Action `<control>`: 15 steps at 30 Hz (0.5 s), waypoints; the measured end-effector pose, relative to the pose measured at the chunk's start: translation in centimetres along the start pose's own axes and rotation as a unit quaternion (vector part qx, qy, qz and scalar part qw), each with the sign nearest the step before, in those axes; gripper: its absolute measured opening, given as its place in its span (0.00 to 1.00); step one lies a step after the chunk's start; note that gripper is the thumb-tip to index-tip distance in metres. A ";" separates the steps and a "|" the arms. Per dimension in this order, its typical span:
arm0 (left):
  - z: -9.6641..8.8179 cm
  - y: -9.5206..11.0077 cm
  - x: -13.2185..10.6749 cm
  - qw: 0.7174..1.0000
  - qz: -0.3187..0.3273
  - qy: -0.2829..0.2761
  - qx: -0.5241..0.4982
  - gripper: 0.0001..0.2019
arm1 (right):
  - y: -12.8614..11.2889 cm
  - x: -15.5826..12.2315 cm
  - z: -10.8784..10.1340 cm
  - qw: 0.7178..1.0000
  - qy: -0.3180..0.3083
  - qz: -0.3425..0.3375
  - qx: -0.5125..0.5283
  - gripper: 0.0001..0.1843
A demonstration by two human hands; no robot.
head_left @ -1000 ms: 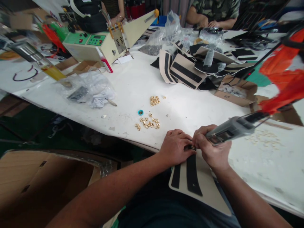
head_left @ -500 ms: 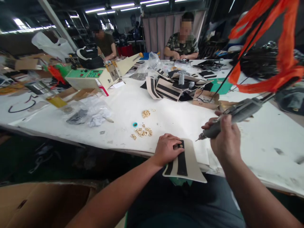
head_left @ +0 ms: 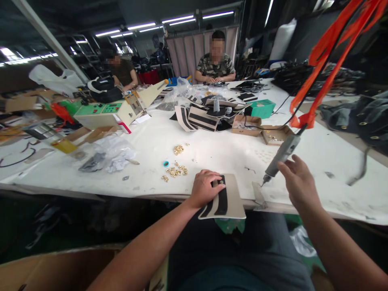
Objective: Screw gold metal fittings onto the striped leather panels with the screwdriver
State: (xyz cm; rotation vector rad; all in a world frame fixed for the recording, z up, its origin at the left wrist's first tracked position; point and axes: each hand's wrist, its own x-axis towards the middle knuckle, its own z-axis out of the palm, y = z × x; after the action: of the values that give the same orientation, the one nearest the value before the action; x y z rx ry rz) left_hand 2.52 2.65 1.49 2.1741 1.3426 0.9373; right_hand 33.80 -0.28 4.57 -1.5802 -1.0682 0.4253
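My left hand (head_left: 205, 188) lies fingers-down on a beige piece with black stripes (head_left: 224, 200) at the near table edge, holding it flat. To the right, my right hand (head_left: 298, 181) is open with fingers spread, just beside a grey pen-shaped power tool (head_left: 281, 155) that hangs tip-down from an orange strap (head_left: 321, 66). The tool's tip is just above the white table (head_left: 230, 153). A pile of small gold rings (head_left: 176, 171) and a blue cap (head_left: 165, 163) lie left of my left hand.
A stack of striped beige pieces (head_left: 200, 117) sits mid-table, with cardboard boxes (head_left: 260, 129) and a green box (head_left: 262, 108) to its right. A cream and green machine (head_left: 112, 111) and plastic bags (head_left: 106, 155) stand left. Two people sit at the far side. A cardboard carton (head_left: 60, 270) is near my left.
My right hand lifted the tool off the striped piece, moved right and opened, letting the tool hang. My left hand stayed on the piece. The camera tilted up.
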 end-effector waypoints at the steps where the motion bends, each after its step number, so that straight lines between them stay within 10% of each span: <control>1: 0.0 0.0 0.0 1.000 -0.001 0.000 -0.004 0.11 | -0.4 -1.3 -0.6 0.999 0.013 -0.018 -0.033 0.41; 4: 0.0 0.1 0.1 1.000 -0.005 0.001 -0.022 0.10 | -1.7 -6.2 -1.1 0.984 -0.069 -0.149 -0.064 0.33; 9: -0.5 0.5 0.5 0.996 -0.022 0.018 -0.079 0.09 | -3.2 -11.6 1.6 0.874 -0.331 -0.357 -0.003 0.17; 15: -3.8 1.5 -1.3 0.961 -0.141 0.192 -0.143 0.19 | -7.6 -10.9 2.7 0.920 -0.240 -0.303 0.068 0.06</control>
State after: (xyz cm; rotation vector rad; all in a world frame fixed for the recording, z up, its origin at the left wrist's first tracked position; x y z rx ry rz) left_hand 0.23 0.82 4.64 1.5879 1.5263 1.3846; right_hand 22.97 -7.80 7.75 -0.9601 -1.7890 0.4534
